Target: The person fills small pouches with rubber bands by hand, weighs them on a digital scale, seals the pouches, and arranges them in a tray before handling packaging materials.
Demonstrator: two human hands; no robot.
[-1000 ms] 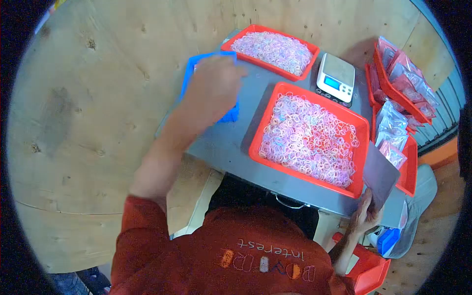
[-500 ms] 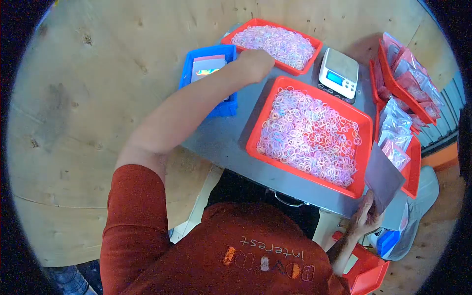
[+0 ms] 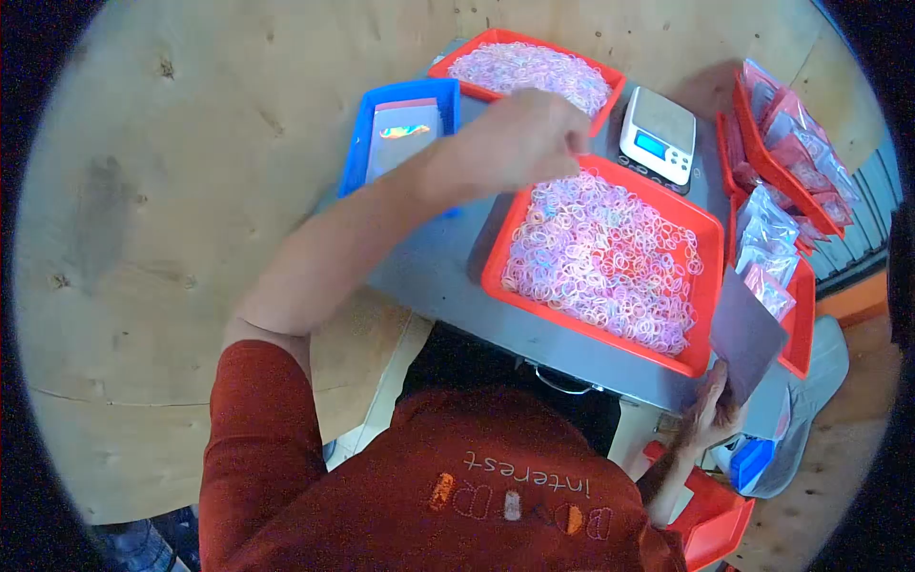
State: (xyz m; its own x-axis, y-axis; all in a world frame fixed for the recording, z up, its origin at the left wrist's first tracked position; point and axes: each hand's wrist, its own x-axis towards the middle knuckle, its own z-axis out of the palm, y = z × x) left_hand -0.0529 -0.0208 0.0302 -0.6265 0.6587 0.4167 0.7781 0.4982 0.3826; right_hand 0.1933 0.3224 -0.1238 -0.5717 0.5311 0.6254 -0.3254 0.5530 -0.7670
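My left hand (image 3: 534,138) is over the gap between two red trays, fingers curled together and slightly blurred; anything in them is too small to make out. Below it, the near red tray (image 3: 710,296) holds many small pink, white and purple rings. The far red tray (image 3: 496,38) holds similar rings, partly covered by my hand. Under my left forearm sits a blue tray (image 3: 357,143) with flat printed bags (image 3: 405,129) inside. At the near tray's right side, my right hand (image 3: 710,419) grips a flat grey packet (image 3: 748,334) by its lower end.
A white digital scale (image 3: 658,133) stands behind the near tray. On the right, stacked red baskets (image 3: 777,181) hold filled clear and pink packets (image 3: 762,234). A lower red bin (image 3: 715,524) and a blue object (image 3: 752,464) lie below the grey table's (image 3: 438,276) right end.
My left hand has moved from over the blue tray rightward, past the far red tray, to the near tray's upper left corner. My right hand stays nearly still with the grey packet.
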